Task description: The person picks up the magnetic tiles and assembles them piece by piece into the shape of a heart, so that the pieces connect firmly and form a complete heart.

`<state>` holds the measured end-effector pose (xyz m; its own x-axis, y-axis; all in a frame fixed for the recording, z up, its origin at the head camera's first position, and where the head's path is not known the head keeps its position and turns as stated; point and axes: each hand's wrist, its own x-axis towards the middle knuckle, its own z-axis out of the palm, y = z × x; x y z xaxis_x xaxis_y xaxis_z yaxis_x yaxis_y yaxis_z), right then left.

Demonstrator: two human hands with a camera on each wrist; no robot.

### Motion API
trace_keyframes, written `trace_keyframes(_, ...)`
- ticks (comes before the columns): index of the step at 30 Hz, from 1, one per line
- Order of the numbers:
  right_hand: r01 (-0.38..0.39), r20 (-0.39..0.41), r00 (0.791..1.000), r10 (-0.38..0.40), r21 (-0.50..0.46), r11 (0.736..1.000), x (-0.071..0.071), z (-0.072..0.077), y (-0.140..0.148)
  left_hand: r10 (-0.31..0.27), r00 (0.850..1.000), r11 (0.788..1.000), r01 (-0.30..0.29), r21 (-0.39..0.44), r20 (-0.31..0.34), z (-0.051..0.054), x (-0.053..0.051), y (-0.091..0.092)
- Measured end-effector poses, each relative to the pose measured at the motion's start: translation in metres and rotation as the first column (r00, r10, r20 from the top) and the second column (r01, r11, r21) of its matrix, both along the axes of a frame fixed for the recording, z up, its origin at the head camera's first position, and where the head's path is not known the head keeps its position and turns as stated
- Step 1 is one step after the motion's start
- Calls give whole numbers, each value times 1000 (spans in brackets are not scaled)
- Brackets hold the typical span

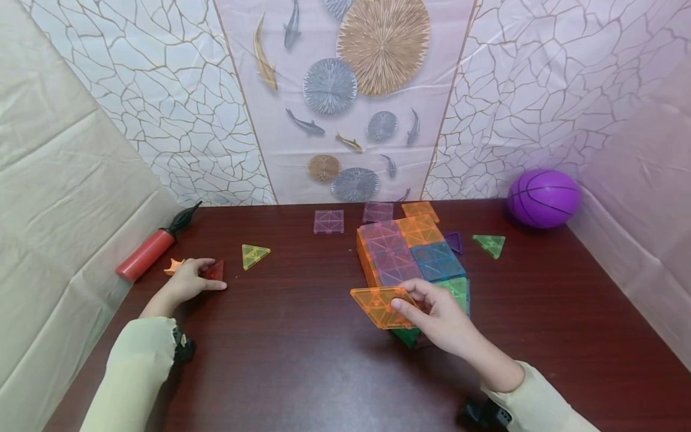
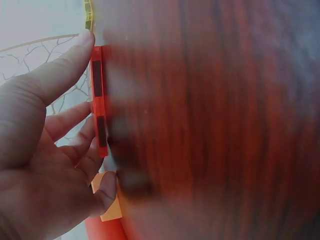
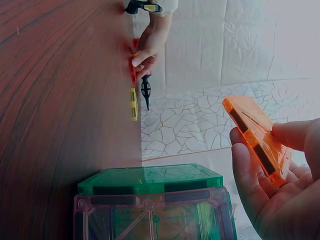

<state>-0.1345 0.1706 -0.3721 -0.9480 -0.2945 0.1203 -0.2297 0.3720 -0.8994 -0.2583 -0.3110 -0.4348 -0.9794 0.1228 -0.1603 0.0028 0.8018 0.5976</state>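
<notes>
At the left of the head view, my left hand (image 1: 189, 281) lies around a red tile (image 1: 217, 272) on the table, thumb and fingers at its edges; the left wrist view shows this red tile (image 2: 98, 100) edge-on beside the thumb. My right hand (image 1: 445, 318) pinches an orange magnetic piece (image 1: 380, 307) between thumb and fingers, raised near the front of a block-like structure (image 1: 390, 258) of purple, orange, blue and green tiles. In the right wrist view the orange piece (image 3: 257, 137) is tilted, above and beside the structure's green panel (image 3: 155, 175).
A yellow triangle (image 1: 254, 255), an orange star-like piece (image 1: 173, 266) and a red pump (image 1: 146, 254) lie at the left. Purple tiles (image 1: 329, 221) and an orange tile (image 1: 421, 210) sit behind the structure. Farther right are a green triangle (image 1: 491, 245) and a purple ball (image 1: 544, 198).
</notes>
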Motion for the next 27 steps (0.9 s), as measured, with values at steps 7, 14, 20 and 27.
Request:
trace_keyframes(7,13,9,1000,-13,11,1000,-1,0,0,52,998,999,-52,11,-24,1,2,3)
trace_keyframes(14,16,13,1000,-16,4,1000,-1,0,1,111,994,990,-109,95,-23,3,7,5)
trace_keyframes(20,16,11,1000,-16,-16,1000,-2,1,1,88,996,974,-86,208,-1,10,12,12)
trace_keyframes(27,26,6,1000,-25,-16,1000,-3,2,-1,17,1000,939,-11,344,-15,23,20,46)
